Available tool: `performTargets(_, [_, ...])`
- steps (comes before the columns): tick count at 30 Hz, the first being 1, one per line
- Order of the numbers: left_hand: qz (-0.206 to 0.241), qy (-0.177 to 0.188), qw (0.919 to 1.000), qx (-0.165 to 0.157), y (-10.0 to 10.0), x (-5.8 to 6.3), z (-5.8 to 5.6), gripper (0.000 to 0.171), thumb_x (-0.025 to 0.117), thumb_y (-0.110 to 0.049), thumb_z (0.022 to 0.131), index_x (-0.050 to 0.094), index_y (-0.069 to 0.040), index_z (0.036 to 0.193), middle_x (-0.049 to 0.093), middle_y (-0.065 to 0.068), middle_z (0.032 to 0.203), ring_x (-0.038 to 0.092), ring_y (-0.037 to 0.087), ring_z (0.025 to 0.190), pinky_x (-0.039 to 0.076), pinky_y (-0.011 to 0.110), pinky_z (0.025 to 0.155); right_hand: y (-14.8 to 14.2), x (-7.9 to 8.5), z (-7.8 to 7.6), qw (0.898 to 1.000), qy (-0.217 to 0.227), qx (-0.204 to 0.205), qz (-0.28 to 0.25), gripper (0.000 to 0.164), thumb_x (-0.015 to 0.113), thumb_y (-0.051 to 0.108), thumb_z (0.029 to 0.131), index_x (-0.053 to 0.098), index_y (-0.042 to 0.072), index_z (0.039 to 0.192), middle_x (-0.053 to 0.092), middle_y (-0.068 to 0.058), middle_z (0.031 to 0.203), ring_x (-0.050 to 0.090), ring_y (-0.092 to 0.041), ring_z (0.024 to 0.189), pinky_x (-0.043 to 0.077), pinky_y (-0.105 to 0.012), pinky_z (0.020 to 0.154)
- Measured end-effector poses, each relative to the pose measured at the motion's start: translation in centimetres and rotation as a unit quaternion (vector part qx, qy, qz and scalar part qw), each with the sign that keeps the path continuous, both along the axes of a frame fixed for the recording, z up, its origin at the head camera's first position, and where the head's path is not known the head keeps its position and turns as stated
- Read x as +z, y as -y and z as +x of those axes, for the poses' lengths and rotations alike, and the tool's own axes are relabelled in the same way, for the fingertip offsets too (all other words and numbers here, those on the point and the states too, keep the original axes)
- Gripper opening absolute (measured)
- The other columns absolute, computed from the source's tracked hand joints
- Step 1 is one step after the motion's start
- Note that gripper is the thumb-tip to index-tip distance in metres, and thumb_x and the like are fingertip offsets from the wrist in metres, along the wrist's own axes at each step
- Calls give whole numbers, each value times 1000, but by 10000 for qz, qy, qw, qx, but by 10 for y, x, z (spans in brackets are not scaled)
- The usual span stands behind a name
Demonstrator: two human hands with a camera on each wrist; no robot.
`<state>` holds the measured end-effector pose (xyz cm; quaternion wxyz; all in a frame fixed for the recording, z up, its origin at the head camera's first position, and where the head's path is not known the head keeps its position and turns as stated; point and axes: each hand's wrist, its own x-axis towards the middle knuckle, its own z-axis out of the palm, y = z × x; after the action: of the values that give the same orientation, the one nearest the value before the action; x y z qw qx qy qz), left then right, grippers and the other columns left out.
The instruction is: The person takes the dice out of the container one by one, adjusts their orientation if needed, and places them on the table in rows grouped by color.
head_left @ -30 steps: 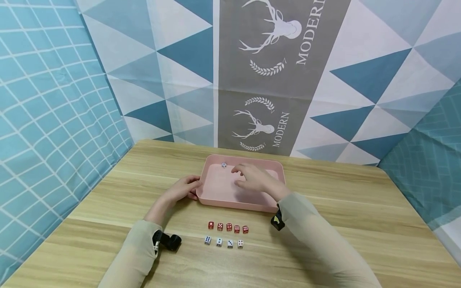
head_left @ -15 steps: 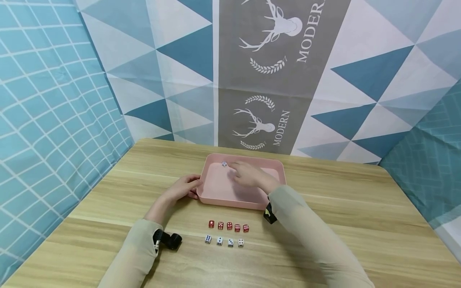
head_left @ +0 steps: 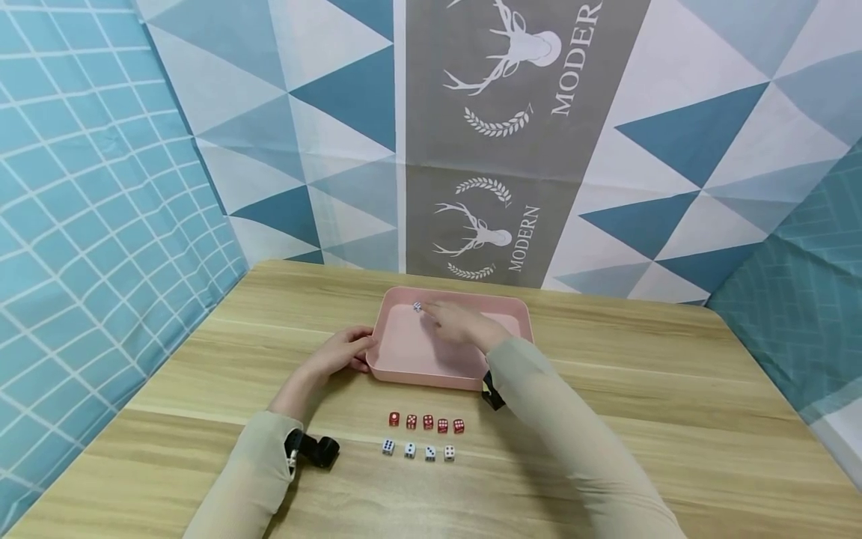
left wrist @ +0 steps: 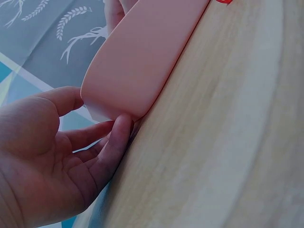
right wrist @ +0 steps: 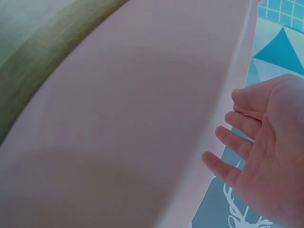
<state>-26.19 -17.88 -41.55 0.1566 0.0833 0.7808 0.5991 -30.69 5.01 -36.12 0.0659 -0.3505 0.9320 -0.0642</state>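
Note:
A pink rectangular tray (head_left: 431, 378) lies on the wooden table. At its near left corner my left hand (head_left: 343, 352) holds it; in the left wrist view the thumb meets the rim while the other fingers bend against the lower side. One white die (head_left: 417, 307) is inside, near the far left corner. My right hand (head_left: 454, 322) reaches over the tray, index fingertip right at that die. In the right wrist view the same hand (right wrist: 266, 142) has its fingers loosely extended; the die is hidden there.
In front of the tray, a row of several red dice (head_left: 428, 422) lies on the table (head_left: 606, 427). Closer to me is a row of several white dice (head_left: 430, 453). Patterned cloth (head_left: 485, 150) hangs behind the table.
My right hand has moved left and farther into the tray, from hovering right of the die to its edge. My left hand stays at the tray's corner.

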Motion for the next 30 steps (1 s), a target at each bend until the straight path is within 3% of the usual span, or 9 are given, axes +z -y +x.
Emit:
performTargets(6, [-5,-1,10000,-9,1,1,0,47,44,-21,89,32,4,126,52,21,102,57,14,71,51,28,62,4,-2,-4,9997,158,-154,122,49,35,6,87,22,5,135,24,-8,138,20,-20,126,15,-30,104])
performTargets(13, [83,68,9999,-98,-4,19,11,45,41,-15,90,29,8,127,50,26,103,57,16,71,51,30,63,8,-4,-7,9984,253,-340,368,49,34,8,88,19,6,135,20,-8,139,17,-20,127,13,-31,104])
performTargets(23, [-70,-1,10000,-59,1,-1,2,47,42,-21,90,30,5,127,51,23,105,58,16,73,51,29,63,14,-14,-9,9977,253,-280,558,47,33,12,91,20,7,135,20,-8,139,17,-22,127,13,-33,104])
performTargets(30, [-10,-19,10000,41,0,-1,1,46,43,-21,89,32,4,126,53,21,102,58,15,72,51,28,61,14,-16,-12,9968,147,-408,676,46,35,15,91,23,11,135,24,-5,138,20,-20,126,16,-31,104])
